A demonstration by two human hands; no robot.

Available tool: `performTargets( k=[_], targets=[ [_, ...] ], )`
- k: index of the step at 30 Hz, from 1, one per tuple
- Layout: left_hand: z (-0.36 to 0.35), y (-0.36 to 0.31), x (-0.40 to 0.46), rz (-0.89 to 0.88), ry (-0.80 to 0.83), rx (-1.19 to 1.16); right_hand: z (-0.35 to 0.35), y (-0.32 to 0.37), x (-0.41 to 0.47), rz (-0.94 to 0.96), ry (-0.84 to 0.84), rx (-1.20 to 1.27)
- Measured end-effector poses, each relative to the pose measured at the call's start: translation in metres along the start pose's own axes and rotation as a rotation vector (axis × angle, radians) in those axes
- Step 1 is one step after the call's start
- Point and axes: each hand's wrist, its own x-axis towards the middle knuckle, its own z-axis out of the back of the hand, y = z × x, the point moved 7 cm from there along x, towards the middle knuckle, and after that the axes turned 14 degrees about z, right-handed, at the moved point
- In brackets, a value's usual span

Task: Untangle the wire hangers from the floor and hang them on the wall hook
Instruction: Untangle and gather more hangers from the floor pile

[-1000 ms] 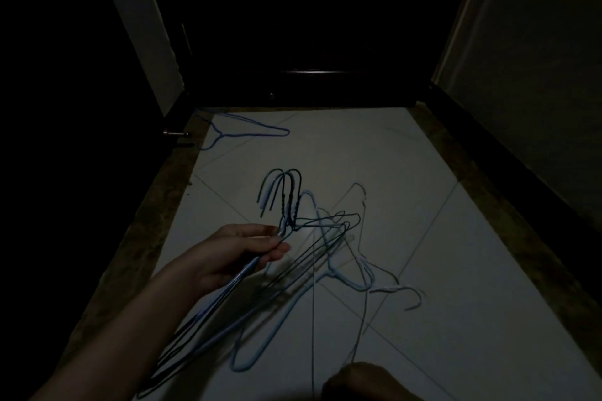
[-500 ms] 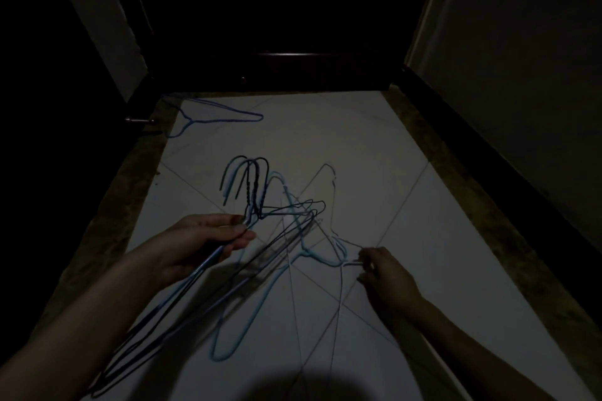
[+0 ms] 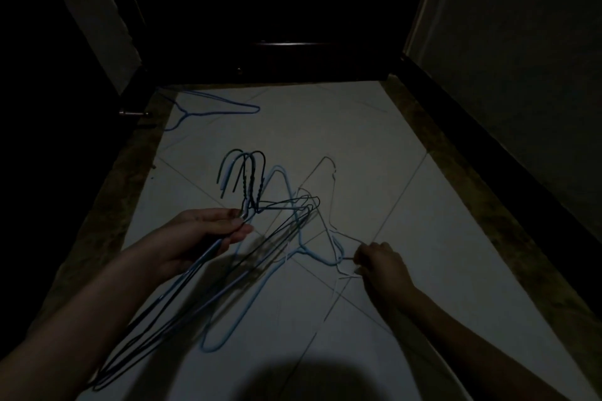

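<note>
Carefully: your left hand [image 3: 208,238] grips the gathered blue and black wire hangers [image 3: 247,179] by their necks; your right hand [image 3: 378,262] pinches a pale floor hanger [image 3: 332,238]; they're light, springy and snag easily, so lift by the neck.

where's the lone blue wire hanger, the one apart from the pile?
The lone blue wire hanger lies flat on the pale tiled floor at the far left of the head view, near the dark doorway, well beyond the bundle of wire hangers gripped by the left hand.
</note>
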Motion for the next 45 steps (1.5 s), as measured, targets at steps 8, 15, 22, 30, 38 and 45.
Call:
performTargets(
  k=[8, 15, 22, 30, 38, 45],
  targets=[
    [0.003, 0.004, 0.000, 0.003, -0.012, -0.003, -0.019, 0.017, -0.010, 0.040, 0.165, 0.074],
    [0.004, 0.004, -0.005, 0.003, -0.005, -0.035, -0.005, 0.021, -0.019, 0.039, 0.024, 0.070],
    [0.007, -0.005, -0.009, -0.016, -0.002, -0.051, 0.028, -0.001, -0.018, -0.052, -0.054, 0.230],
    [-0.001, -0.023, -0.019, -0.042, 0.014, -0.047, 0.097, -0.011, 0.000, -0.075, -0.112, 0.267],
    [-0.012, -0.027, -0.024, -0.068, 0.012, -0.063, 0.121, 0.024, 0.001, -0.137, 0.055, 0.835],
    [-0.024, -0.017, -0.021, -0.129, -0.008, -0.029, 0.103, 0.052, -0.006, -0.303, 0.022, 1.455]
  ],
)
